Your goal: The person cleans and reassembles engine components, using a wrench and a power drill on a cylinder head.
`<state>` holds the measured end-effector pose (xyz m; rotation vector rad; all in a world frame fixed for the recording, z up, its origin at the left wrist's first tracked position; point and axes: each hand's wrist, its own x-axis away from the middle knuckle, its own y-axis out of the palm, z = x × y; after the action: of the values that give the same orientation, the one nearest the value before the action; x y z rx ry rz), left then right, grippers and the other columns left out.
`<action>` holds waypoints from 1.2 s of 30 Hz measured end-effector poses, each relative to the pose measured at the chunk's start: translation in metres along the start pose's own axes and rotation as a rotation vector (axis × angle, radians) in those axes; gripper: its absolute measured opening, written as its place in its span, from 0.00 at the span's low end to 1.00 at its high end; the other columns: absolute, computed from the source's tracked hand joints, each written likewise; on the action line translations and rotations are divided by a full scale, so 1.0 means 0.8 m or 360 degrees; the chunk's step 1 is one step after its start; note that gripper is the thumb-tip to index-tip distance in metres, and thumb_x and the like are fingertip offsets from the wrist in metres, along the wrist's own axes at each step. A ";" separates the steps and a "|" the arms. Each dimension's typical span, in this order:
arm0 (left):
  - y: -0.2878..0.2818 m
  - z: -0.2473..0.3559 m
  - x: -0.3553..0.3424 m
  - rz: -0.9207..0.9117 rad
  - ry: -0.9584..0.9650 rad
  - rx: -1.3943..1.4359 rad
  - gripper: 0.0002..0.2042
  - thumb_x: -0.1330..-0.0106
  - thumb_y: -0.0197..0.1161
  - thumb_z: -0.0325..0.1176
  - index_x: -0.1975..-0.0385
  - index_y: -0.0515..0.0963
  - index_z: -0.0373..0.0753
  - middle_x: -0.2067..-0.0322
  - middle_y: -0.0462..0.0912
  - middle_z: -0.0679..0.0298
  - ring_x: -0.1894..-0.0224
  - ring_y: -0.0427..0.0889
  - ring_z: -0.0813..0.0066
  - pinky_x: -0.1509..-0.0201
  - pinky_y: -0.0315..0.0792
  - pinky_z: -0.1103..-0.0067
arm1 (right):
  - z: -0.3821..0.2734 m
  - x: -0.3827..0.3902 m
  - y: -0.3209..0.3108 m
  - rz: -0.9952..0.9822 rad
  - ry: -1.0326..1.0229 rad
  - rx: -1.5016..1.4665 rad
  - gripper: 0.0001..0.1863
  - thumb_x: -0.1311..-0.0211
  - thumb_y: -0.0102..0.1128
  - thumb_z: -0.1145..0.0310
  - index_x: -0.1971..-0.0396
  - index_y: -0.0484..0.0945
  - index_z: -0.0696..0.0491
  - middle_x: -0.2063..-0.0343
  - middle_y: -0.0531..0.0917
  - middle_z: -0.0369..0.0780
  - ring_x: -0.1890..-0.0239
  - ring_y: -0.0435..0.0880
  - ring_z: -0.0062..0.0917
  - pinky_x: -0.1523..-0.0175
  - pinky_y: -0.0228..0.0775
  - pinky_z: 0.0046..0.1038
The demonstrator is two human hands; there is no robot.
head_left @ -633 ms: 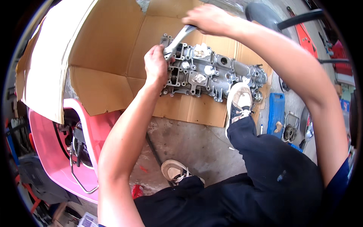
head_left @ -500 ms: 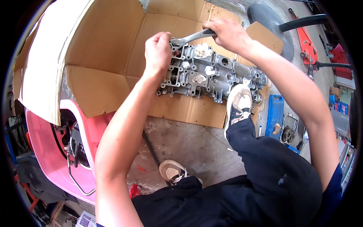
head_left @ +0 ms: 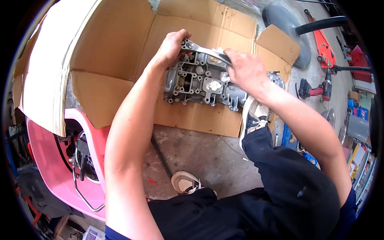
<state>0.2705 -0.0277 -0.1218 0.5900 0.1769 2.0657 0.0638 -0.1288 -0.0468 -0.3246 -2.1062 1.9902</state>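
Note:
A grey metal cylinder head (head_left: 196, 86), with white wads stuffed into some of its openings, lies on flattened cardboard. Across its far side runs a ratchet wrench (head_left: 206, 50) with a silver shaft and dark grip. My right hand (head_left: 248, 72) is closed around the grip end. At the wrench's head, over the far left corner of the cylinder head, my left hand (head_left: 172, 48) is closed, its fingertips partly hidden. My right shoe (head_left: 256, 114) presses against the near right side of the cylinder head.
Brown cardboard (head_left: 200, 120) spreads under and behind the part. A pink tub (head_left: 52, 160) with machinery inside stands at left. To the right are a cordless drill (head_left: 316, 90), a red jack (head_left: 322, 44) and a round dark base (head_left: 284, 32). My left shoe (head_left: 186, 182) rests on concrete.
My right hand has swung the wrench grip toward me, down and to the right. The left hand stays at the wrench's head. The drill, hidden before by my right arm, now shows.

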 end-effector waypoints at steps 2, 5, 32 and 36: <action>-0.003 -0.004 -0.003 -0.0044 0.0038 -0.0065 0.11 0.36 0.52 0.38 0.75 0.72 0.36 0.80 0.75 0.63 0.78 0.75 0.76 0.74 0.72 0.80 | -0.018 0.017 0.004 -0.0123 0.0053 -0.0143 0.13 0.44 0.54 0.70 0.59 0.70 0.56 0.75 0.80 0.47 0.73 0.83 0.38 0.66 0.77 0.37; -0.009 -0.009 -0.010 -0.0377 0.0096 -0.0481 0.12 0.38 0.52 0.34 0.80 0.72 0.35 0.82 0.76 0.61 0.78 0.77 0.75 0.70 0.72 0.78 | -0.082 0.029 -0.032 -0.1007 0.0808 -0.1390 0.17 0.37 0.56 0.66 0.53 0.65 0.59 0.70 0.79 0.44 0.75 0.83 0.27 0.69 0.77 0.30; 0.005 0.005 0.006 0.0458 0.0335 0.0244 0.16 0.31 0.44 0.39 0.75 0.72 0.35 0.84 0.76 0.61 0.81 0.74 0.74 0.76 0.67 0.80 | 0.069 -0.179 -0.054 -0.0317 -0.0815 -0.0004 0.10 0.48 0.59 0.68 0.65 0.80 0.52 0.70 0.80 0.45 0.62 0.77 0.41 0.58 0.68 0.37; 0.011 0.044 -0.028 0.0359 0.0254 0.0300 0.13 0.31 0.48 0.38 0.74 0.70 0.35 0.84 0.74 0.61 0.82 0.74 0.71 0.78 0.67 0.79 | 0.066 -0.134 -0.058 -0.0324 -0.0322 -0.0163 0.19 0.43 0.62 0.52 0.63 0.81 0.54 0.65 0.80 0.47 0.58 0.78 0.38 0.50 0.69 0.38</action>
<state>0.2904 -0.0553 -0.0953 0.5802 0.4186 2.3327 0.1489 -0.2146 -0.0042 0.0772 -2.2633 1.8705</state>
